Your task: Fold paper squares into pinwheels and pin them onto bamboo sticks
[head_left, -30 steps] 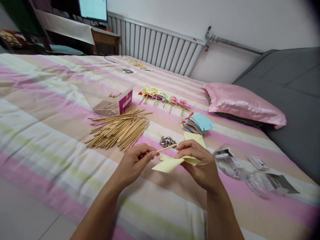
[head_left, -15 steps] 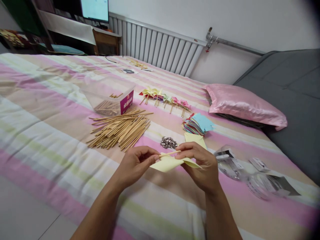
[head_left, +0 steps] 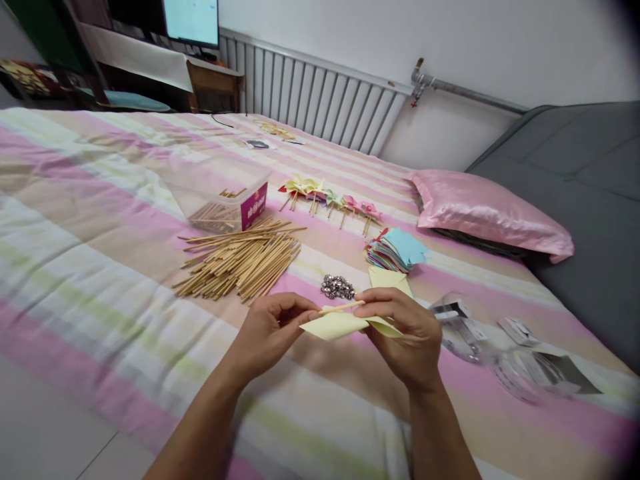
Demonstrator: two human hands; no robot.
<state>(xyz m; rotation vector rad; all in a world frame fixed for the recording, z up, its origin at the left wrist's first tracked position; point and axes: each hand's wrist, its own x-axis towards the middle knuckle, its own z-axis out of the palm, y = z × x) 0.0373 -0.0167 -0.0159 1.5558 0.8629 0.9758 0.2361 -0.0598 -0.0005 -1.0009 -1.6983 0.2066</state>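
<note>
We've got pale yellow paper (head_left: 334, 325), tan sticks (head_left: 240, 261), a shiny pink pillow (head_left: 487, 213), and a pink-green-beige striped bed (head_left: 100, 220).

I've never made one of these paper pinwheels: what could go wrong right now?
The thin wooden stick, pinched between both hands, might snap or slip. The folded yellow paper, held by the right hand, could tear or unfold. The left hand hovers near the pile of small metal pieces, which might scatter over the bedspread.
</note>
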